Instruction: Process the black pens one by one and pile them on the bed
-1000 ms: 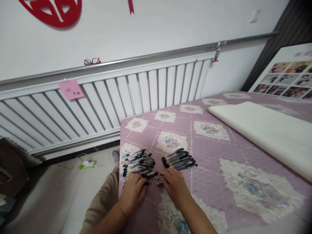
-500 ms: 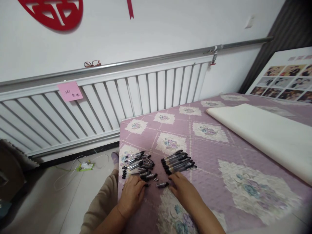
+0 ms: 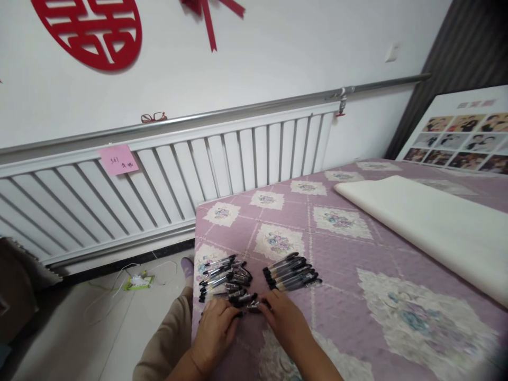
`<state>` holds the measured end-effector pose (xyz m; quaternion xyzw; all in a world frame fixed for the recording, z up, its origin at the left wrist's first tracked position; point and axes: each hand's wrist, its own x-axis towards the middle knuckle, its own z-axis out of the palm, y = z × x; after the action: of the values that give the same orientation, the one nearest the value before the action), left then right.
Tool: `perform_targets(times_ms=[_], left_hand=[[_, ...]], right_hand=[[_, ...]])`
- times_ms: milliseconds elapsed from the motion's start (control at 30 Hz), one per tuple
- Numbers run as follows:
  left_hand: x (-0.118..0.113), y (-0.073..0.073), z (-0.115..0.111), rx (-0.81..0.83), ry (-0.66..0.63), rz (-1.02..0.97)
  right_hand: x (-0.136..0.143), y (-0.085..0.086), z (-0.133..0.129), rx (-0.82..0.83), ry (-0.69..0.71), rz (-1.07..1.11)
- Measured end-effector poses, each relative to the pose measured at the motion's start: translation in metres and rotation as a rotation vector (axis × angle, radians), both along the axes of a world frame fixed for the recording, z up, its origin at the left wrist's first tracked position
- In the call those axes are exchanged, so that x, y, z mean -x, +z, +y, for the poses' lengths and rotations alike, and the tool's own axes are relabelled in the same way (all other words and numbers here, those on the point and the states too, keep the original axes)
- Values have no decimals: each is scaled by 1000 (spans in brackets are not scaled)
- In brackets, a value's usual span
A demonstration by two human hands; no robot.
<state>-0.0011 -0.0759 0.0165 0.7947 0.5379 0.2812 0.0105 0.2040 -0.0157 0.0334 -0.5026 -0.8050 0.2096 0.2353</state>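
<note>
My left hand [image 3: 215, 329] rests at the bed's near-left edge, fingers curled over a pen [image 3: 239, 315] whose dark end sticks out past the fingertips; most of it is hidden. My right hand [image 3: 286, 319] reaches in from the right, thumb and fingers closed on a black pen cap [image 3: 254, 308] lying just right of the left hand. Beyond the left hand lie loose clear pen barrels [image 3: 216, 280] and several dark caps [image 3: 241, 276]. A neat row of capped black pens [image 3: 291, 272] lies beyond the right hand.
The purple floral bedspread [image 3: 337, 317] carries all the pens. A folded cream sheet [image 3: 428, 222] lies at right, before a photo board [image 3: 456, 135]. A white radiator [image 3: 222, 159] with a pink note [image 3: 119, 160] runs behind. A power strip [image 3: 138, 282] with cables sits on the floor.
My right hand has moved left from beside the row of pens to the loose pen cap and closed on it. My left hand stays nearly in place. The view has tilted up slightly.
</note>
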Motion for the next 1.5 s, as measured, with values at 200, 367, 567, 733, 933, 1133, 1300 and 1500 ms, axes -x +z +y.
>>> perform_targets(times_ms=[200, 367, 567, 733, 933, 1133, 1300, 1500], left_hand=[[-2, 5, 2, 45, 45, -212], [-28, 20, 18, 104, 126, -427], [-78, 42, 46, 198, 207, -631], [-102, 47, 55, 225, 173, -647], [-92, 44, 49, 213, 153, -609], [-41, 31, 32, 152, 181, -618], [2, 10, 5, 102, 138, -335], [9, -2, -17, 72, 114, -55]], right_hand=[[-12, 4, 8, -20, -90, 346], [-25, 16, 11, 17, -188, 545], [-42, 26, 11, -27, -288, 673], [-47, 29, 8, -79, -267, 710], [-43, 30, 4, -64, -221, 689], [-36, 27, 6, -53, -198, 593], [-20, 11, 7, -85, -78, 371], [5, -1, 1, -156, 33, -36]])
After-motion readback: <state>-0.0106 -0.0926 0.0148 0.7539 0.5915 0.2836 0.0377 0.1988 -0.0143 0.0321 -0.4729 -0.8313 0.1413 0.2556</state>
